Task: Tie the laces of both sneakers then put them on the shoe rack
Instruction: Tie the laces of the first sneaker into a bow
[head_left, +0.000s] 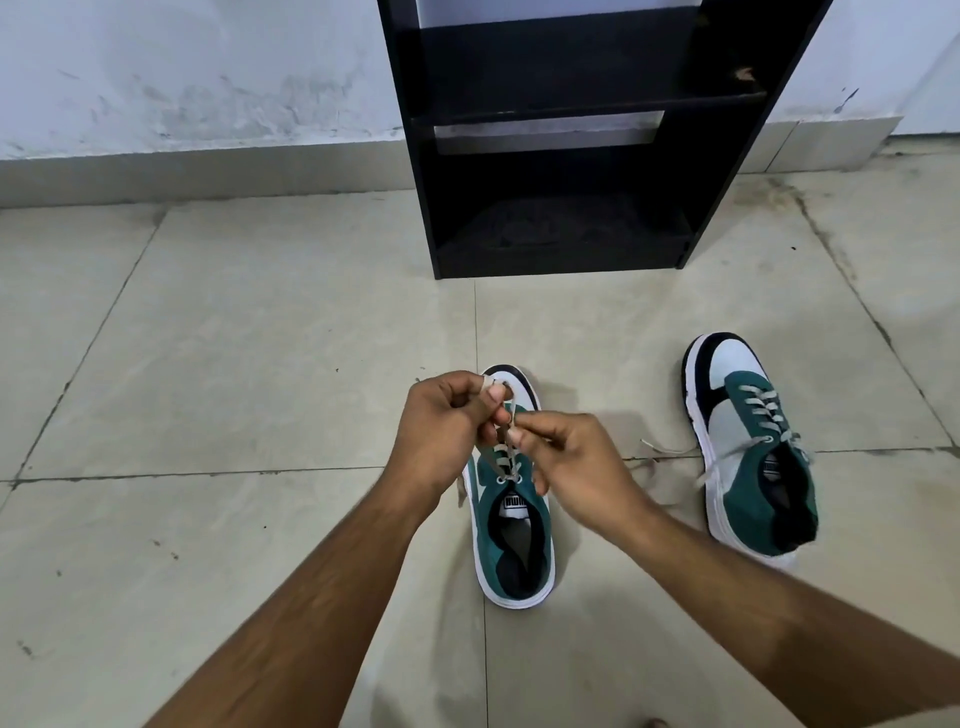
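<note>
Two green, white and black sneakers stand on the tiled floor, toes pointing away from me. The near sneaker is in the middle, under my hands. My left hand and my right hand each pinch a grey lace above its tongue, fingers close together. The other sneaker stands to the right with its laces loose, their ends lying on the floor to its left. The black shoe rack stands against the wall straight ahead.
The rack has a low bottom shelf and a higher shelf, both bare. A pale wall with a skirting tile runs behind it. Beige floor tiles stretch to the left and right of the sneakers.
</note>
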